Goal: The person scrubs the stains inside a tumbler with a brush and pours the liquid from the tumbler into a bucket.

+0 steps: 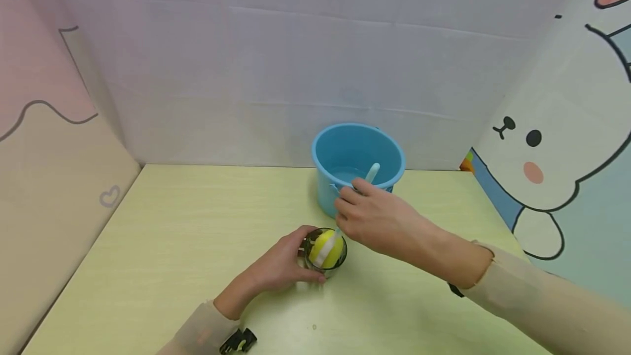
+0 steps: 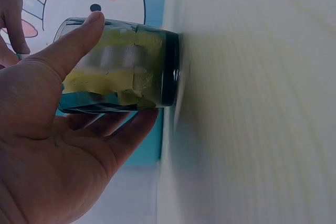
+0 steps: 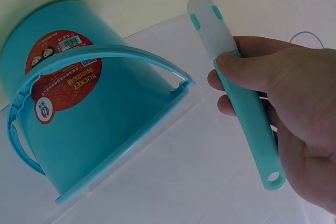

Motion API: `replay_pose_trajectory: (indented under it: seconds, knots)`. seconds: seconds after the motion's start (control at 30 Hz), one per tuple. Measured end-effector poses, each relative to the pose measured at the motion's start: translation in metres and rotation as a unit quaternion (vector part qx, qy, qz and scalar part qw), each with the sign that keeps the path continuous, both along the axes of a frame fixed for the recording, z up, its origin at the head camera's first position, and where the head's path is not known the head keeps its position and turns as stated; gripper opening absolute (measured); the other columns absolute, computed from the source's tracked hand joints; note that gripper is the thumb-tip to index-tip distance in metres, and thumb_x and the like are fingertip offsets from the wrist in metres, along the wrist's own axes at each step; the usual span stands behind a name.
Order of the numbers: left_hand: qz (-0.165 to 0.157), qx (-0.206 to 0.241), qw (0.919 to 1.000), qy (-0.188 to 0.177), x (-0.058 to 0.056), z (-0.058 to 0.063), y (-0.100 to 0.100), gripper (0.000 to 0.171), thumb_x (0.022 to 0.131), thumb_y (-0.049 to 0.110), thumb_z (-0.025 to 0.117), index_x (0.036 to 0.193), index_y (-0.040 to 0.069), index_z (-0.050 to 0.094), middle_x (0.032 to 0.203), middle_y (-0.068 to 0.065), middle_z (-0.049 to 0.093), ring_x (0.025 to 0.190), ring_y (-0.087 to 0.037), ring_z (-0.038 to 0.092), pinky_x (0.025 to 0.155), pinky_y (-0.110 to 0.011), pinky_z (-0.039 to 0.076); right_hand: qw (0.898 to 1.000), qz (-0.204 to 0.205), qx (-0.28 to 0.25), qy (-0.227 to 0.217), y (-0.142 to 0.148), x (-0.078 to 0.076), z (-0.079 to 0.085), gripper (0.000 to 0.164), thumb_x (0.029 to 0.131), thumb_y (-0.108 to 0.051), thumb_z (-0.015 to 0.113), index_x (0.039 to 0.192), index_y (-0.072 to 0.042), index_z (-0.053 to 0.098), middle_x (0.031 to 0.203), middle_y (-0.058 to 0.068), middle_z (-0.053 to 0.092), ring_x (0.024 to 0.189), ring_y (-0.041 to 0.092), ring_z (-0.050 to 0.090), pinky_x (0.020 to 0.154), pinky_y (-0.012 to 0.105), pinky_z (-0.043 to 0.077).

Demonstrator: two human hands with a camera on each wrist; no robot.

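My left hand (image 1: 285, 263) grips a dark tinted drinking glass (image 2: 170, 72) that stands on the table, thumb on one side and fingers on the other. Inside the glass sits the yellow and white sponge head (image 1: 326, 249) of a bottle brush, filling most of it. My right hand (image 1: 377, 218) holds the brush's teal and white handle (image 3: 247, 114) between thumb and fingers, above and to the right of the glass. The handle slants up toward the bucket, and its free end overlaps the bucket's opening in the head view.
A blue bucket (image 1: 325, 193) with a red label (image 3: 65, 77) and a carrying handle (image 3: 105, 52) stands just behind the glass, near the back wall. Water shows in its bottom. Pale walls with cartoon drawings enclose the light wooden table (image 1: 197, 223) on three sides.
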State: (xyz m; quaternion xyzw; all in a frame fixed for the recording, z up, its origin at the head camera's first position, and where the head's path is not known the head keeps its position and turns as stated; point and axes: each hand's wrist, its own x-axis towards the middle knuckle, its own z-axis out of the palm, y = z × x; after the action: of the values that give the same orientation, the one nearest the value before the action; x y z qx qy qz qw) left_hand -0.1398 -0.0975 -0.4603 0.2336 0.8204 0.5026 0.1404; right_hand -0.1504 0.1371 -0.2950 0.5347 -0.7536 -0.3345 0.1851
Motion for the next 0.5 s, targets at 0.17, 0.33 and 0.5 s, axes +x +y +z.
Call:
replay_pose_trajectory:
  seconds: [0.17,0.33,0.5]
  knots:
    - [0.000,0.002,1.0000,0.004,0.0003,-0.0006,-0.0010,0.089,0.079,0.030,0.098,0.150,0.010,0.048,0.137,0.000,0.062,0.125,-0.020,0.061,0.107,-0.046,0.051,1.000,-0.003,0.007,-0.007,0.0000,0.0014,0.0027,0.028,0.086,-0.033,0.091,0.104,-0.017,0.076,0.095,0.004,0.064,0.095,0.026,0.053,0.087,0.040,0.043]
    - [0.000,0.002,1.0000,0.005,0.0002,-0.0017,-0.0014,0.090,0.079,0.031,0.097,0.151,0.010,0.048,0.138,0.000,0.062,0.126,-0.020,0.060,0.108,-0.047,0.050,1.000,0.000,0.011,-0.008,0.0006,0.0019,0.0046,0.029,0.086,-0.034,0.091,0.105,-0.018,0.076,0.098,0.004,0.066,0.096,0.026,0.054,0.087,0.039,0.043]
    - [-0.004,0.006,1.0000,0.003,-0.0005,-0.0030,-0.0009,0.089,0.080,0.030,0.097,0.151,0.010,0.048,0.137,0.000,0.061,0.125,-0.019,0.061,0.106,-0.044,0.052,1.000,0.014,0.011,-0.001,-0.0004,0.0020,0.0046,0.029,0.088,-0.034,0.090,0.106,-0.017,0.075,0.098,0.004,0.067,0.095,0.026,0.053,0.087,0.038,0.043]
